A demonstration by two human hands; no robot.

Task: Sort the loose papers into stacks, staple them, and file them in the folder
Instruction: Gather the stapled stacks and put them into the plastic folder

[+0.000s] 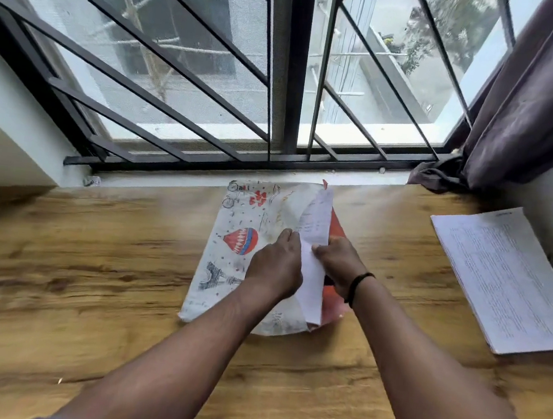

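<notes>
A white folder (238, 229) printed with a hot-air balloon, bicycles and a tower lies in the middle of the wooden table (90, 257), its red inside showing at the right edge. A set of white printed sheets (315, 234) stands on edge in the folder's opening. My left hand (277, 264) rests on the folder's cover and touches the sheets from the left. My right hand (339, 263) grips the sheets from the right, fingers curled. A second stack of printed papers (508, 277) lies flat at the table's right side.
A barred window (284, 72) with a sill runs along the table's far edge. A dark purple curtain (535, 101) hangs at the right, its end bunched on the sill. A white wall stands at the left.
</notes>
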